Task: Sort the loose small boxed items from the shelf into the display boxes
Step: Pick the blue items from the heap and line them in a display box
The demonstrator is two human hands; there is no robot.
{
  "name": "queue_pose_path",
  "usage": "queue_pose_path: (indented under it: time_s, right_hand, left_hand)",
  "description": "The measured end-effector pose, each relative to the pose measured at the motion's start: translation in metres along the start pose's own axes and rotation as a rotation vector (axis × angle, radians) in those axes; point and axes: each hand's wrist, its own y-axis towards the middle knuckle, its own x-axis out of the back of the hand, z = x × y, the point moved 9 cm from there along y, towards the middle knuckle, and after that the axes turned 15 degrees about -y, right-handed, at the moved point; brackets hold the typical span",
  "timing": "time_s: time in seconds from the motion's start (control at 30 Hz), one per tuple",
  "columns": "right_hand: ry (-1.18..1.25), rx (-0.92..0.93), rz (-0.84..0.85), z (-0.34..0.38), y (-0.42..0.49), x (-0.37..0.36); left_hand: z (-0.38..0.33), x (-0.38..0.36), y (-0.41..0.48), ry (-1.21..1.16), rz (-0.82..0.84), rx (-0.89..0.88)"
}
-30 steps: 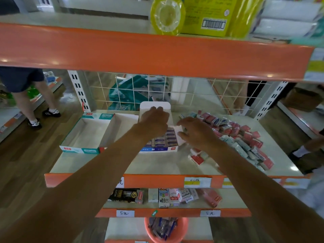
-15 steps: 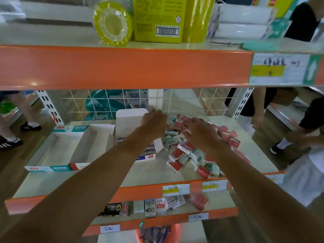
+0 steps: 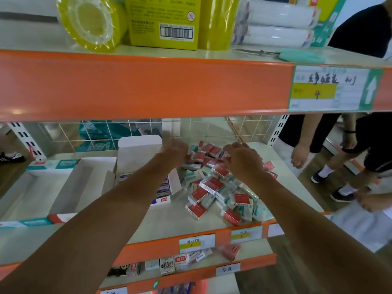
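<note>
A heap of small red-and-white and teal-and-white boxes (image 3: 214,194) lies on the right half of the middle shelf. My left hand (image 3: 175,150) reaches over the heap's far left edge, fingers curled down among the boxes. My right hand (image 3: 241,158) is over the heap's far middle, fingers bent onto the boxes; what either hand holds is hidden. A white display box (image 3: 140,153) with its lid flap up stands behind my left forearm, holding a few items. Two empty display boxes (image 3: 63,183) lie at the left.
The orange shelf edge (image 3: 148,88) hangs low above my hands, with yellow tape rolls (image 3: 91,22) on top. A wire grid (image 3: 212,128) backs the shelf. Other people stand at the right (image 3: 318,145). Lower shelves hold more small packs (image 3: 174,263).
Both hands moved from the white display box rightward to the heap of loose boxes. The view swung right, so the heap now sits near the centre.
</note>
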Motion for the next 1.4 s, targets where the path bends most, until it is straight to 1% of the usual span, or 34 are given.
queue_pose_path:
  time_s: [0.17, 0.27, 0.4, 0.47, 0.57, 0.7, 0.77, 0.83, 0.9, 1.0, 1.13, 1.27, 1.4]
  right_hand:
    - [0.026, -0.009, 0.037, -0.007, 0.009, -0.013]
    - [0.056, 0.015, 0.065, -0.005, 0.015, -0.017]
    - [0.070, 0.065, 0.053, -0.002, 0.025, -0.018]
    - [0.045, 0.076, 0.094, -0.001, 0.028, -0.022]
    - [0.062, 0.043, 0.153, -0.002, 0.029, -0.027]
    - [-0.041, 0.103, 0.108, -0.002, 0.033, -0.022]
    - [-0.050, 0.102, 0.099, -0.005, 0.033, -0.017]
    - [0.018, 0.076, 0.101, -0.006, 0.032, -0.013]
    - [0.157, 0.067, 0.085, -0.002, 0.028, -0.005]
    - [0.351, 0.105, 0.025, 0.013, 0.021, 0.010]
    - [0.440, 0.167, -0.013, 0.040, 0.016, 0.023]
    - [0.548, 0.157, 0.077, 0.065, 0.013, 0.024]
    - [0.667, 0.118, 0.130, 0.085, 0.010, 0.026]
  left_hand:
    - [0.000, 0.003, 0.004, 0.041, -0.031, 0.031]
    - [0.002, 0.004, 0.004, 0.038, -0.017, 0.047]
    - [0.005, 0.010, 0.004, -0.085, -0.065, 0.038]
    - [0.004, 0.017, 0.000, -0.160, -0.140, 0.009]
    - [0.006, 0.026, -0.008, -0.291, -0.225, -0.022]
    - [0.001, 0.031, -0.016, -0.408, -0.238, -0.036]
    - [0.000, 0.033, -0.022, -0.475, -0.240, -0.028]
    - [0.000, 0.036, -0.029, -0.520, -0.245, -0.030]
    - [0.003, 0.040, -0.038, -0.572, -0.255, -0.028]
    - [0.008, 0.043, -0.050, -0.678, -0.253, -0.020]
    - [0.018, 0.046, -0.070, -0.841, -0.236, -0.016]
    - [0.032, 0.049, -0.086, -0.885, -0.239, 0.003]
    - [0.050, 0.045, -0.099, -0.947, -0.235, 0.048]
